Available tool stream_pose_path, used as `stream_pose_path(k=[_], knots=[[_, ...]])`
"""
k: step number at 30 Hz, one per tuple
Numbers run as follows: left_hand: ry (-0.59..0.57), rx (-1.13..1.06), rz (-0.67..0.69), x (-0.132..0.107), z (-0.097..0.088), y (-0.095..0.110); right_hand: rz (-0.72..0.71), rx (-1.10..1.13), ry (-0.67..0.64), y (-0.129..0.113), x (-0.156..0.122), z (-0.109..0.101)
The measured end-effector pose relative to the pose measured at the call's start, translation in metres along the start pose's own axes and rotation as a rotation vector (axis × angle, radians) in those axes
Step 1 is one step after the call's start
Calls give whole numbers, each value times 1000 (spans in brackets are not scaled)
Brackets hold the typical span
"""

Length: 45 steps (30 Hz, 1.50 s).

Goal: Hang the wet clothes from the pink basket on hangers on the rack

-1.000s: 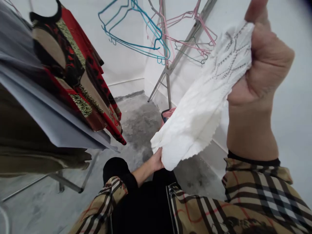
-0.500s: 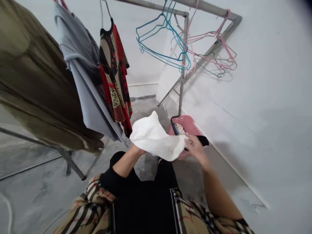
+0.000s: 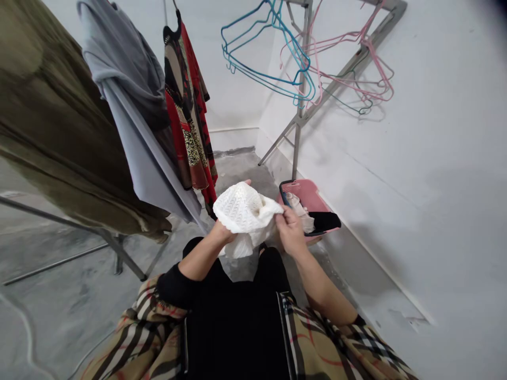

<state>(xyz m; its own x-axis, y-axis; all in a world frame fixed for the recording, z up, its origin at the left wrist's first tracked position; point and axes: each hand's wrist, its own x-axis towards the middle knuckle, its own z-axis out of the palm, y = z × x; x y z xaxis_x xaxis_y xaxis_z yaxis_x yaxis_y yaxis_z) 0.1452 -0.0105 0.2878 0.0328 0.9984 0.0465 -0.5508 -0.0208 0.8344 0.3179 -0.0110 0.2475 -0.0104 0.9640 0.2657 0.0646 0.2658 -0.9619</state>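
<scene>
A white knitted garment (image 3: 241, 206) with an openwork pattern is bunched between my hands, in front of my knees. My left hand (image 3: 225, 232) holds it from below and the left, with most fingers covered by the fabric and fingertips showing past its far edge. At the right end of the garment, my right hand (image 3: 290, 228) is closed, pinching a corner between thumb and fingers. The lower folds hang down under my hands. What exact kind of garment it is cannot be made out.
A pink basket (image 3: 308, 191) on the floor at the right holds pale and black clothes. Blue hangers (image 3: 265, 58) and pink hangers (image 3: 380, 79) hang from a metal rack (image 3: 299, 124). Hung at the left are a patterned red top (image 3: 192, 137), a grey-blue garment (image 3: 138, 148) and an olive garment (image 3: 67, 132).
My right hand has come left, toward my left hand. The white garment, stretched out before, is now gathered and turned so its knitted pattern shows. The view has shifted slightly.
</scene>
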Motion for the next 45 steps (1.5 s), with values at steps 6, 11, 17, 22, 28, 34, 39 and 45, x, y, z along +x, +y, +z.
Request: stream_pose_path(k=[6,11,17,22,28,34,39,45], knots=[[-37,298,-123,2,-20,17,137,454,350,-9,32,-40],[-176,191,-339,-3,-22,28,175,483,331,-1,46,-64],[-93,71,-456,-5,-14,27,238,276,247,20,44,-58],[10,36,-515,-5,-10,16,60,-67,23,15,17,-21],[-131,86,-482,-9,-15,12,-52,-125,-339,-3,13,7],[-228,159,-421,-10,-22,17,-55,55,-183,-6,28,-6],[-269,173,-386,-11,-16,17,-76,3,-439,-9,23,-10],[-422,419,-254,-5,-26,21,25,63,-88,-9,25,-23]])
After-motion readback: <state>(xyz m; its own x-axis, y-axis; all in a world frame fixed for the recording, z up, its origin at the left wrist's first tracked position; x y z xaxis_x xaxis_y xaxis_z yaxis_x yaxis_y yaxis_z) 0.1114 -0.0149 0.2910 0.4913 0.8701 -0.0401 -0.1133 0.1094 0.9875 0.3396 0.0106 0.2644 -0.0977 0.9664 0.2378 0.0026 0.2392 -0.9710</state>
